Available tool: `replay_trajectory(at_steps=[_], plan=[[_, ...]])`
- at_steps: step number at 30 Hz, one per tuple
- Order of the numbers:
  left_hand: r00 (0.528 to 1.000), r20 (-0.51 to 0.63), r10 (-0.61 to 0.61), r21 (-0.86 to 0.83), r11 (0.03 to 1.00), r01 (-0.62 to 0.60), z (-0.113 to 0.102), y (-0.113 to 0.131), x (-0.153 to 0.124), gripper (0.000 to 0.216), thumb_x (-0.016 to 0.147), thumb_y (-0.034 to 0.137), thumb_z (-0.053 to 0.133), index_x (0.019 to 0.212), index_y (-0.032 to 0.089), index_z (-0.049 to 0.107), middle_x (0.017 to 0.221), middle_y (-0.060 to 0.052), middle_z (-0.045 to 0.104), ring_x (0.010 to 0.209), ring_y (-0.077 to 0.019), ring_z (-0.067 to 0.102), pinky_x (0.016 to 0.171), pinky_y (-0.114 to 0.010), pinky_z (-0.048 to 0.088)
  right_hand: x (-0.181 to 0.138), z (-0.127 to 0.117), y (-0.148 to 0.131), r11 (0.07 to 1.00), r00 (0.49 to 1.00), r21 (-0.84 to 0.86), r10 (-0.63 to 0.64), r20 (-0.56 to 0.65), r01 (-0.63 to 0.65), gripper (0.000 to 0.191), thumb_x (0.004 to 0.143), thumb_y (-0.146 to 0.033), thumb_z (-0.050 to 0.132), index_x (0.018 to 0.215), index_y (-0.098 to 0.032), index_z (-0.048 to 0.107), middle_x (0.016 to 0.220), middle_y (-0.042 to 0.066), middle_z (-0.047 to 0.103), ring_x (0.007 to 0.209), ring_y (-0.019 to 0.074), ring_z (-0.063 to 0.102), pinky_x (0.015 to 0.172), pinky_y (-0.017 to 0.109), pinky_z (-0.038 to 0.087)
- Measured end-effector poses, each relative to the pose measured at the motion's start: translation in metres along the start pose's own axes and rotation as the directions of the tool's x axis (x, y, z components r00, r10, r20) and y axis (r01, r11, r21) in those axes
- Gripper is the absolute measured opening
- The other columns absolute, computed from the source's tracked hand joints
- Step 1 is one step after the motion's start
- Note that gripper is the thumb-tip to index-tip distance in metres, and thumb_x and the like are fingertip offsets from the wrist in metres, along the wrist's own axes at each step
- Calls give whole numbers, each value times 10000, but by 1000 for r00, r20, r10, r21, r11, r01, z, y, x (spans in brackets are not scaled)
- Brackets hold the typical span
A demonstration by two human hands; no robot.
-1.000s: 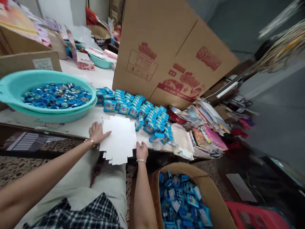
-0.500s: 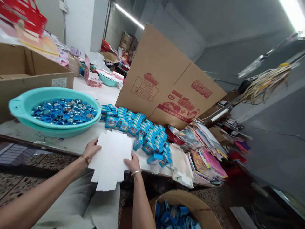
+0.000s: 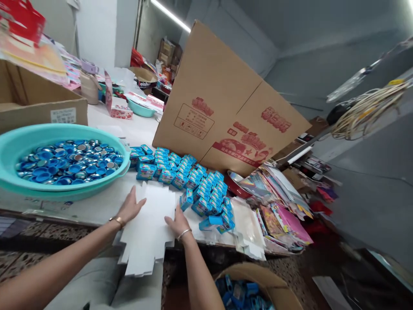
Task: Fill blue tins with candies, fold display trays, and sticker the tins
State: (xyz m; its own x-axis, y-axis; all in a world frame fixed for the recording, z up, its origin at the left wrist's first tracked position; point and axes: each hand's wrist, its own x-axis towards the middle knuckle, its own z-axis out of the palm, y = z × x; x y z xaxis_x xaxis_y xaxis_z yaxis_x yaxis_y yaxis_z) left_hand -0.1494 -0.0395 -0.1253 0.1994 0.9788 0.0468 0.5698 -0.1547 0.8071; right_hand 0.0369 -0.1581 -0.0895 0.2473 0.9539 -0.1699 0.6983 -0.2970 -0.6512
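Note:
A stack of flat white die-cut card sheets (image 3: 149, 228) lies on the table's near edge and hangs over it toward my lap. My left hand (image 3: 129, 208) presses on its left side, fingers spread. My right hand (image 3: 177, 222) lies flat on its right side. Just beyond the sheets stand rows of small blue boxes (image 3: 190, 178). A teal basin (image 3: 19, 142) full of blue and silver round caps (image 3: 66, 161) sits to the left.
A big tilted cardboard carton (image 3: 226, 103) rises behind the blue boxes. Colourful printed sheets (image 3: 277, 206) pile at the right end of the table. An open carton (image 3: 258, 284) with more blue boxes sits on the floor. Another cardboard box (image 3: 38, 103) stands at far left.
The view has tilted upward. Both hands lifted the white sheets off the table edge, then set them down again; now they rest flat on top instead of gripping the sides.

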Motion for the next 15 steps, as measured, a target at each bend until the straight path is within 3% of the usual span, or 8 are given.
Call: replay_trajectory(at_steps=[2,4,7,9,12,15], plan=[[999,4,48,49,998,-48,-16,-14,5,862,763,445,533,1437,-40,302,1319,-306,531,1264,-419,489,1043,-527,407,8,-6,1,988,995,-128,76,-60,-83,762,805,-385,622,1440,-52,367,1397,235,470,1274,353,479,1044,477,398],[996,-13,84,93,992,-82,-21,-23,6,880,736,449,546,1424,-50,317,1300,-309,535,1249,-437,485,1047,-548,382,11,3,-5,963,981,-236,88,-171,-128,704,828,-376,610,1396,-7,422,1363,264,482,1269,378,455,1041,486,388],[993,-57,106,134,986,-98,-14,-30,2,897,753,470,519,1439,-51,274,1378,-316,463,1296,-433,431,1064,-549,350,6,26,-20,928,946,-352,1,-323,-121,702,820,-297,628,1411,4,397,1407,289,429,1280,400,412,1013,502,394],[991,-71,112,149,984,-101,-6,-34,0,893,772,482,502,1442,-58,262,1420,-323,415,1326,-432,393,1069,-547,337,4,32,-30,917,929,-393,-86,-361,-68,669,791,-226,648,1396,-44,428,1395,271,453,1257,396,425,986,502,402],[984,-90,156,202,970,-135,-2,-41,-1,854,811,491,477,1432,-62,284,1445,-328,384,1357,-428,350,1074,-547,324,18,22,-38,952,939,-307,-125,-321,22,416,781,-193,630,1186,-114,587,1066,186,652,1028,337,571,890,461,449],[967,-119,225,299,937,-181,-10,-40,-3,776,845,468,479,1414,-40,337,1425,-323,413,1333,-422,379,1038,-543,360,43,0,-29,998,981,51,-18,-195,28,149,734,-226,651,863,-155,634,683,58,628,736,254,606,754,393,485]])
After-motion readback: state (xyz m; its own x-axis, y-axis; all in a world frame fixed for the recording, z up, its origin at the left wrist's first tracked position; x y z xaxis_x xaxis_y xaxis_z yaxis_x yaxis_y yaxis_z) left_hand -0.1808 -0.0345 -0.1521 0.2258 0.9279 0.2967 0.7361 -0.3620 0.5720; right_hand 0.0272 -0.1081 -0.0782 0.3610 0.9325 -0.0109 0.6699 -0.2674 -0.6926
